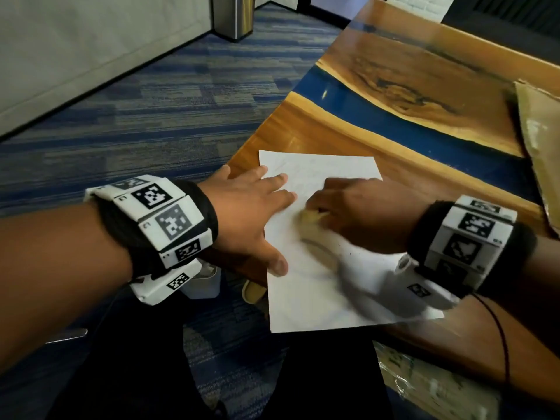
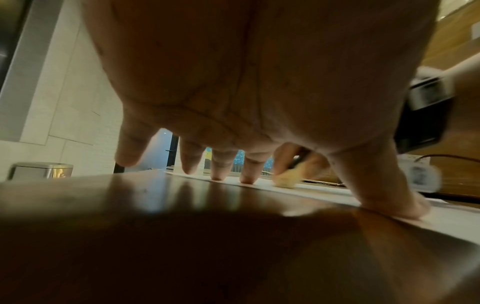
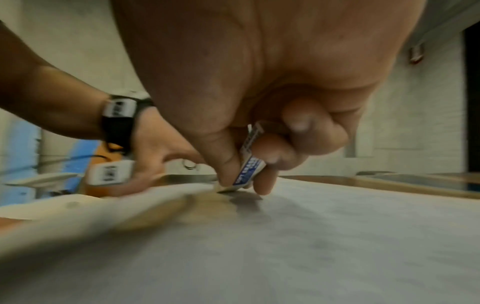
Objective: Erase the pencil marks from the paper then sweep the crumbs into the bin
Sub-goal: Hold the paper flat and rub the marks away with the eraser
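A white sheet of paper [image 1: 318,283] lies at the near left corner of the wooden table [image 1: 409,86], its near edge overhanging. My left hand [image 1: 251,213] is spread flat, fingertips and thumb pressing the paper's left edge [image 2: 298,188]. My right hand [image 1: 357,210] pinches an eraser [image 3: 249,170] in a blue-and-white sleeve between thumb and fingers, its tip touching the paper [image 3: 337,246]. In the head view the eraser [image 1: 312,218] is a pale motion-blurred smear. Faint pencil marks show near the paper's top.
A steel bin [image 1: 233,16] stands on the blue carpet beyond the table; it shows too in the left wrist view [image 2: 41,169]. A cardboard piece [image 1: 539,147] lies at the table's right. A small white container [image 1: 203,283] sits on the floor under the table corner.
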Action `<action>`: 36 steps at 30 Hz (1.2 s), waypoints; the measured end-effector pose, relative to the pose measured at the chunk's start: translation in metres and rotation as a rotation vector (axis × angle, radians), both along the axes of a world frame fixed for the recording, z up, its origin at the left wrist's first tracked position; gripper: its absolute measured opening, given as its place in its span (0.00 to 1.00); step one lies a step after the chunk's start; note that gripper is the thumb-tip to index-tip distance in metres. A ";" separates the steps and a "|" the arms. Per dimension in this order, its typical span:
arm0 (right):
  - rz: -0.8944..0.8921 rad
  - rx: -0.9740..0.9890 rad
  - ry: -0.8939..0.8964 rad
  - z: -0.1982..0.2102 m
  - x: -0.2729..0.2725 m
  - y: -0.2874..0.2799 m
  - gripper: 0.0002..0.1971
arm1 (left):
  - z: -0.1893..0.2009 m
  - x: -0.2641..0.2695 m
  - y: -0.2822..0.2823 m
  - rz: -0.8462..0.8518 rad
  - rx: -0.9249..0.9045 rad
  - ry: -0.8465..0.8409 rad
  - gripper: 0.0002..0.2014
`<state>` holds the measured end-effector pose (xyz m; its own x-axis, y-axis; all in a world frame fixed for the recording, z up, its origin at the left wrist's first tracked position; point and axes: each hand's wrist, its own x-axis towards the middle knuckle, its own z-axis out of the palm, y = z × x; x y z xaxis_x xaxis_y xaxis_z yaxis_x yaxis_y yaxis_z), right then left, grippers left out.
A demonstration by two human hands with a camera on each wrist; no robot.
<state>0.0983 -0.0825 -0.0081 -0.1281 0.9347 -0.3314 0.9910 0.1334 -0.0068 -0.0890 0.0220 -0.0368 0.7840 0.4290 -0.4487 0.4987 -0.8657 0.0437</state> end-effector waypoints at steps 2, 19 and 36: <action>-0.128 0.046 -0.115 0.004 0.017 0.009 0.17 | -0.001 0.001 0.000 -0.012 0.000 -0.010 0.62; 0.147 -0.025 0.018 -0.001 -0.002 -0.012 0.16 | 0.001 -0.002 0.005 -0.037 -0.045 0.016 0.63; -0.132 0.026 -0.086 -0.003 0.035 -0.001 0.16 | 0.009 0.004 0.003 0.029 -0.085 -0.029 0.59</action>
